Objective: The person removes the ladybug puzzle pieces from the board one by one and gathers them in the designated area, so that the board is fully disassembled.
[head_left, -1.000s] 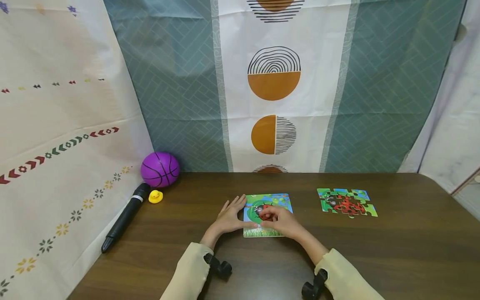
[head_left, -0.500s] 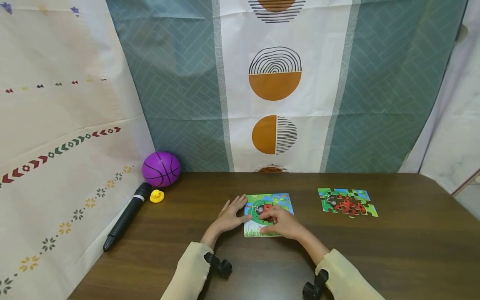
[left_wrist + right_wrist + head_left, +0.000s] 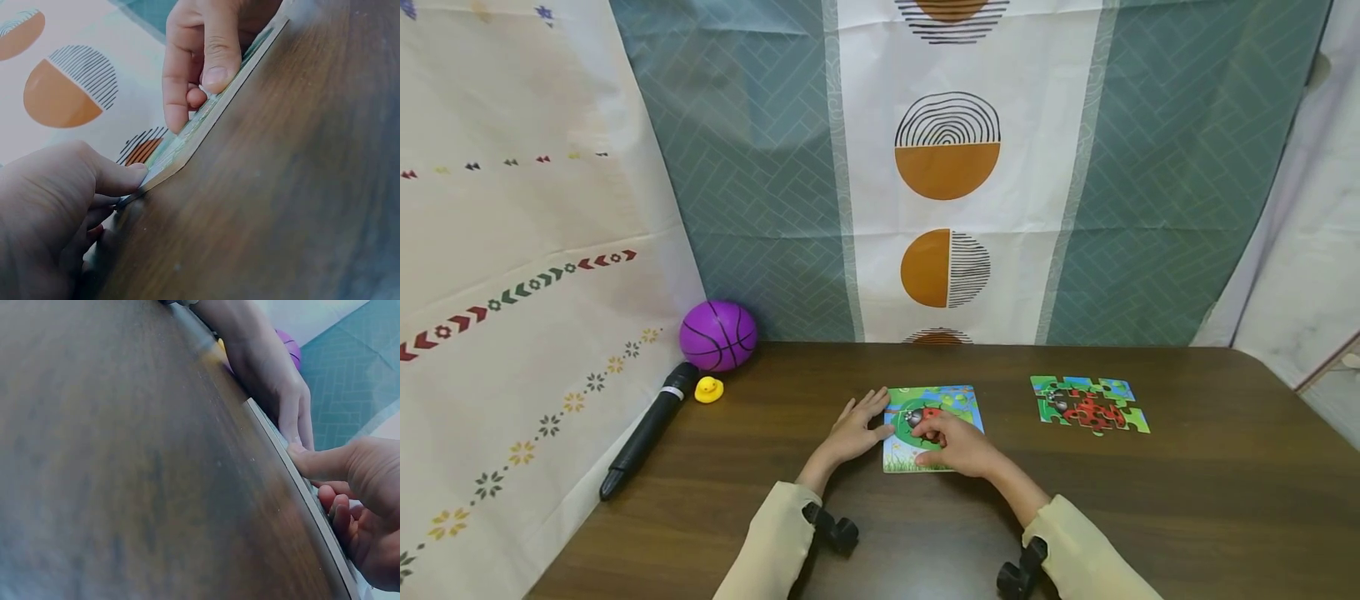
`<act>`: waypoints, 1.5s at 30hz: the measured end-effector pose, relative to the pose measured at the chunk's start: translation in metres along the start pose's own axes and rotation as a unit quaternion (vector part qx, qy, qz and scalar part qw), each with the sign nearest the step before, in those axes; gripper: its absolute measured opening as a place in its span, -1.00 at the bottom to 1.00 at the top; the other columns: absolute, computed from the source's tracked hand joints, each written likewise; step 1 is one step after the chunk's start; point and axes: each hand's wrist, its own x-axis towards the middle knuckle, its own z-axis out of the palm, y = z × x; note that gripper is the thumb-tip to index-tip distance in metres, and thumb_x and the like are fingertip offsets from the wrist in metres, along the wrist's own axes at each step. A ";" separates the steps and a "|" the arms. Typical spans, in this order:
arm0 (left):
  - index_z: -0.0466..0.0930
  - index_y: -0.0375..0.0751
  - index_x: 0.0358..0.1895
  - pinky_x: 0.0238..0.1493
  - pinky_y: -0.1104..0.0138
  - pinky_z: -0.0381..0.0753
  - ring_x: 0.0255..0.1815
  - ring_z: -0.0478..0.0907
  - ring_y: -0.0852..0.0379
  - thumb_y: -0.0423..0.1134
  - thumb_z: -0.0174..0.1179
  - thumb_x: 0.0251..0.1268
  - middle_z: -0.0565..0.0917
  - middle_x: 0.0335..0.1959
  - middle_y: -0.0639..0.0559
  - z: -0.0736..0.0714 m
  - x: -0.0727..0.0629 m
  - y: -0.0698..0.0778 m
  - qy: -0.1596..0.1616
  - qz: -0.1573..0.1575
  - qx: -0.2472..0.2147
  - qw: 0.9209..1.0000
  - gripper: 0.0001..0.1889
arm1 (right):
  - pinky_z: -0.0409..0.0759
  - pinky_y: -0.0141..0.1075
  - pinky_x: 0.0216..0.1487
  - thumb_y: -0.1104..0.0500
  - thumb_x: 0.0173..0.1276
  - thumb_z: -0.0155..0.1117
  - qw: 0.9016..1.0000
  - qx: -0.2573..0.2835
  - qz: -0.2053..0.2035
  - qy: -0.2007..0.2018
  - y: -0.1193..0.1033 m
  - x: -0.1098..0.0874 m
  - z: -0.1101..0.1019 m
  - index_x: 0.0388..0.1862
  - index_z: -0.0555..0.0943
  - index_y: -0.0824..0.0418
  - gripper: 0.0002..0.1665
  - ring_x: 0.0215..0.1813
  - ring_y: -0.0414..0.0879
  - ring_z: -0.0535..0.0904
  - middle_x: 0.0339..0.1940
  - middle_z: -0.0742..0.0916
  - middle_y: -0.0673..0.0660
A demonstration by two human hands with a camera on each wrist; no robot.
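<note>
A green and blue puzzle board (image 3: 964, 402) with a ladybird picture lies flat on the dark wooden table (image 3: 1150, 500). My left hand (image 3: 853, 430) rests flat beside its left edge, fingers straight, thumb against the board (image 3: 206, 122). My right hand (image 3: 957, 444) lies on top of the board with curled fingers on a red ladybird puzzle piece (image 3: 929, 413) at its middle, and its thumb sits near the board's front edge (image 3: 294, 481). The left wrist view shows the left hand (image 3: 56, 219) low and the right hand (image 3: 203, 56) above it. How the piece sits is hidden by the fingers.
A second, part-joined ladybird puzzle (image 3: 1090, 404) lies to the right on the table. At the far left corner are a purple ball (image 3: 718, 335), a small yellow duck (image 3: 708, 389) and a black microphone (image 3: 643, 429). Patterned curtains hang behind and to the left.
My right hand's fingers have shifted slightly left and down on the piece, and its thumb has dropped towards the board's front edge. The left hand has stayed beside the board.
</note>
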 end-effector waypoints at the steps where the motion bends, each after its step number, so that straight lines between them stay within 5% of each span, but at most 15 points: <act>1: 0.20 -0.35 0.47 0.57 -0.17 -0.26 0.61 -0.04 -0.20 -0.18 0.12 0.39 0.15 0.56 -0.18 0.000 0.000 0.000 0.001 0.000 -0.001 1.000 -0.36 | 0.37 -0.42 -0.28 0.13 0.21 0.45 1.000 -0.006 0.000 -0.002 -0.001 0.000 0.000 0.02 0.63 0.27 -0.57 -0.26 -0.14 0.35 -0.21 0.54 0.09; 12: 0.22 -0.36 0.45 0.57 -0.17 -0.27 0.61 -0.04 -0.21 -0.21 0.16 0.37 0.16 0.55 -0.19 -0.002 0.000 0.003 0.001 -0.002 -0.015 1.000 -0.35 | 0.40 -0.44 -0.27 0.18 0.20 0.45 1.000 0.001 -0.013 0.005 -0.001 0.000 0.001 -0.02 0.52 0.26 -0.58 -0.31 -0.18 0.36 -0.18 0.57 0.10; 21: 0.25 -0.37 0.43 0.58 -0.17 -0.23 0.60 0.01 -0.20 -0.21 0.20 0.32 0.21 0.53 -0.19 0.001 -0.001 0.000 0.013 -0.005 -0.013 1.000 -0.34 | 0.48 -0.38 -0.30 0.23 0.24 0.41 0.992 0.118 0.034 -0.003 0.001 -0.001 0.004 0.01 0.51 0.27 -0.60 -0.36 -0.14 0.47 -0.24 0.66 0.13; 27: 0.26 -0.39 0.43 0.58 -0.15 -0.18 0.59 0.02 -0.20 -0.21 0.20 0.31 0.22 0.53 -0.21 -0.001 -0.001 0.001 0.009 -0.003 -0.004 1.000 -0.34 | 0.47 -0.43 -0.31 0.25 0.30 0.34 0.988 0.150 0.027 0.014 0.001 -0.002 0.003 0.03 0.52 0.37 -0.63 -0.38 -0.16 0.43 -0.24 0.65 0.19; 32: 0.25 -0.32 0.45 0.59 -0.11 -0.13 0.60 0.04 -0.18 -0.15 0.18 0.33 0.23 0.53 -0.18 -0.002 0.000 -0.002 0.001 0.002 0.029 1.000 -0.33 | 0.52 -0.41 -0.27 0.26 0.31 0.33 0.987 0.158 0.027 0.029 0.001 -0.002 0.002 0.05 0.53 0.39 -0.62 -0.33 -0.14 0.48 -0.20 0.67 0.26; 45: 0.14 -0.39 0.48 0.57 -0.20 -0.22 0.61 -0.08 -0.23 -0.16 0.12 0.39 0.12 0.56 -0.23 -0.006 -0.001 -0.004 -0.028 0.022 0.012 0.999 -0.31 | 0.60 -0.31 -0.17 0.16 0.36 0.29 0.986 0.139 0.051 0.073 0.002 0.000 0.006 0.05 0.61 0.29 -0.67 -0.18 -0.13 0.64 -0.13 0.74 0.23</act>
